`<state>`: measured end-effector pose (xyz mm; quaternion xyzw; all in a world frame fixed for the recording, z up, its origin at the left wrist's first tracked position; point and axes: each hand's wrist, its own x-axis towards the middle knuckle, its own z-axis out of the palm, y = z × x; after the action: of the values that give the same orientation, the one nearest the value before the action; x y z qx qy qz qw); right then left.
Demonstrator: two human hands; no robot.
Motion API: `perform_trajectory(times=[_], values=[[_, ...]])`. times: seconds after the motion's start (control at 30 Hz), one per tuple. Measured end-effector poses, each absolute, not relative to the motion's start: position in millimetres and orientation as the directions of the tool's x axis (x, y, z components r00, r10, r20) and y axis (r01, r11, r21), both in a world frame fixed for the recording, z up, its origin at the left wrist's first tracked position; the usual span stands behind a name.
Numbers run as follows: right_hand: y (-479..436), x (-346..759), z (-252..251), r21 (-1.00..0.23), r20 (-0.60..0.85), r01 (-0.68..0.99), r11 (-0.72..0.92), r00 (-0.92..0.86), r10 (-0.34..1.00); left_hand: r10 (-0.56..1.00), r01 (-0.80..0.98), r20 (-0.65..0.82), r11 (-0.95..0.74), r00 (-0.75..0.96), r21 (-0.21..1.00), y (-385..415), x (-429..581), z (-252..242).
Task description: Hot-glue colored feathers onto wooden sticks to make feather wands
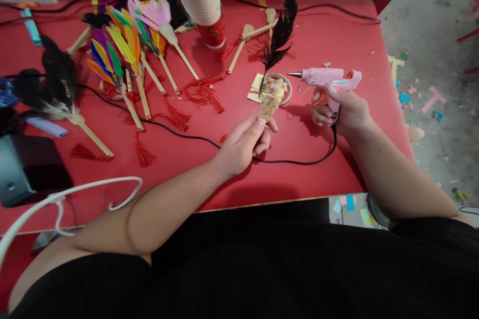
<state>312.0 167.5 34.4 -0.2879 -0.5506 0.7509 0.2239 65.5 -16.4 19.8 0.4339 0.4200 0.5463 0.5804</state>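
My left hand pinches a small tan wooden paddle between thumb and fingers. A single black feather rises upright from the paddle's upper left; whether it is stuck there I cannot tell. My right hand is wrapped around a pink hot glue gun, with fingers near its orange trigger. The nozzle points left, apart from the paddle and the feather. Just behind the paddle sits a small round dish with yellowish, glue-smeared scraps on it.
Colourful feather fans with wooden handles and red tassels lie at left. A black feather fan is nearer. Stacked paper cups stand at the back, beside bare handles. A black cord crosses the red table; a dark box sits left.
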Motion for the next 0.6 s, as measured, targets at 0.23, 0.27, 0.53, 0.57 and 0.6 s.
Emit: perform_trajectory(times=[0.23,0.27,0.53,0.57,0.6], values=[[158,312,40,-0.972,-0.096,-0.062,-0.225,-0.772,0.628,0.998,-0.136,0.052,-0.049,0.02,0.989,-24,68,23],[157,311,40,-0.974,-0.092,-0.059,-0.217,-0.774,0.626,0.999,-0.126,0.047,-0.045,0.017,0.991,-23,68,23],[165,310,23,-0.996,-0.07,0.088,-0.023,-0.583,0.809,0.998,-0.005,-0.003,0.003,0.067,1.0,-17,60,21],[166,311,22,-0.99,-0.055,0.139,0.027,-0.551,0.833,0.997,0.021,-0.004,0.003,0.078,1.0,-17,58,21],[167,312,21,-0.979,-0.039,0.188,0.073,-0.53,0.847,0.996,0.047,-0.004,0.0,0.085,0.999,-16,57,22]])
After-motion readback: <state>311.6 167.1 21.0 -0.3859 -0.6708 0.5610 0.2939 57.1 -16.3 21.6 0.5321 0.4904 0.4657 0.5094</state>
